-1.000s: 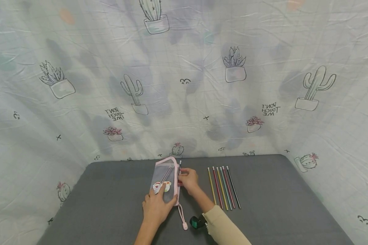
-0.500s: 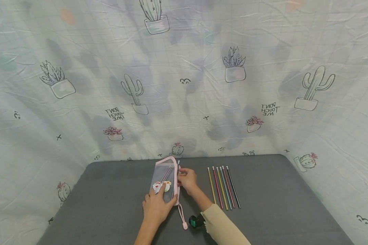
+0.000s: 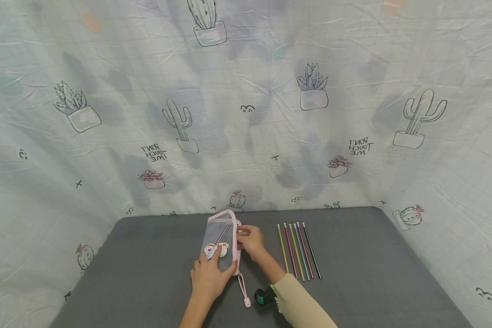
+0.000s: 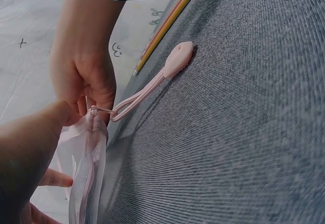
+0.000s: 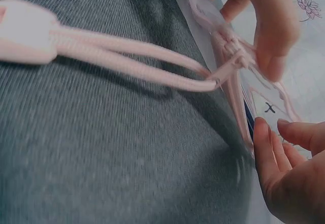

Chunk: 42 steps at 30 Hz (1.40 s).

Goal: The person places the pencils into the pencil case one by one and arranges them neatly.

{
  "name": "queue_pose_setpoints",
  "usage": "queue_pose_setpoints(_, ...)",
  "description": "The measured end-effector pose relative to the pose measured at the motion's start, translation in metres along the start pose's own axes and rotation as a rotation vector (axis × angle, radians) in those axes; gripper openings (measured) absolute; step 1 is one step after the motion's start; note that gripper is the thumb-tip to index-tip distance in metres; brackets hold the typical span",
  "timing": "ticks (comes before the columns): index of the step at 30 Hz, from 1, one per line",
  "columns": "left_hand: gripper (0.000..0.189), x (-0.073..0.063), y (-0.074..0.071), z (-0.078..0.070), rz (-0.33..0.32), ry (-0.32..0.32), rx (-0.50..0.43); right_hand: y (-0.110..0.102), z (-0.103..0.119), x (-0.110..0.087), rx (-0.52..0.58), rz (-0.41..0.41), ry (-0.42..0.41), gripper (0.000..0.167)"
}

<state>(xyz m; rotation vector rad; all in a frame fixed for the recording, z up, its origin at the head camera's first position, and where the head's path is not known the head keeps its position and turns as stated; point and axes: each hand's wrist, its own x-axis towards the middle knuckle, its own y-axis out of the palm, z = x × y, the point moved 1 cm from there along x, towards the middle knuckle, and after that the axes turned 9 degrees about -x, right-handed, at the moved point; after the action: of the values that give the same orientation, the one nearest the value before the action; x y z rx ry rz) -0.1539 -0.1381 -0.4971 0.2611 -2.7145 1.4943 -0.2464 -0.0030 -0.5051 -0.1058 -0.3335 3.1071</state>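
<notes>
A clear mesh pencil case [image 3: 219, 230] with pink trim and stickers stands on the grey table, its zipped side facing right. My left hand [image 3: 210, 275] holds it, fingers spread over the stickered face and thumb at the near end of the zip. In the left wrist view that thumb sits beside the zip pull [image 4: 94, 111]. My right hand [image 3: 251, 240] is at the case's right-hand opening, its thumb and fingers curled at the edge. A dark pencil [image 5: 249, 116] shows inside the opening, right at the right fingertips [image 5: 261, 125]. Other pencils [image 3: 223, 233] show through the mesh.
To the right, several coloured pencils [image 3: 297, 250] lie side by side on the table [image 3: 365, 255]. A pink cord with a tag [image 3: 247, 302] hangs off the case's near end. A patterned curtain [image 3: 246, 136] stands behind the table.
The dark pencil's white-tipped far end, which stuck up beside the case, moved left and now no longer shows there. My left hand has stayed on the case.
</notes>
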Motion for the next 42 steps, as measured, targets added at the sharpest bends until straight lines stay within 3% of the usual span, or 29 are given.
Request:
queue_pose_setpoints(10,0.077,0.000,0.001,0.000,-0.022,0.010,0.001,-0.020,-0.001,-0.004,0.112,0.047,-0.027,0.032)
queue_pose_setpoints(21,0.076,0.000,0.002,0.001,-0.024,0.009,-0.007,-0.049,-0.002,-0.011,0.006,0.059,-0.104,0.031)
queue_pose_setpoints(29,0.076,-0.001,0.002,0.002,-0.023,0.017,-0.012,-0.073,0.000,-0.014,-0.101,-0.006,-0.130,0.031)
queue_pose_setpoints(36,0.077,0.000,0.003,0.002,-0.019,0.006,-0.011,-0.095,-0.002,-0.016,-0.198,-0.057,-0.211,0.030)
queue_pose_setpoints(42,0.077,-0.001,0.002,0.001,-0.015,0.006,-0.010,-0.107,-0.004,-0.018,-0.275,-0.092,-0.184,0.031)
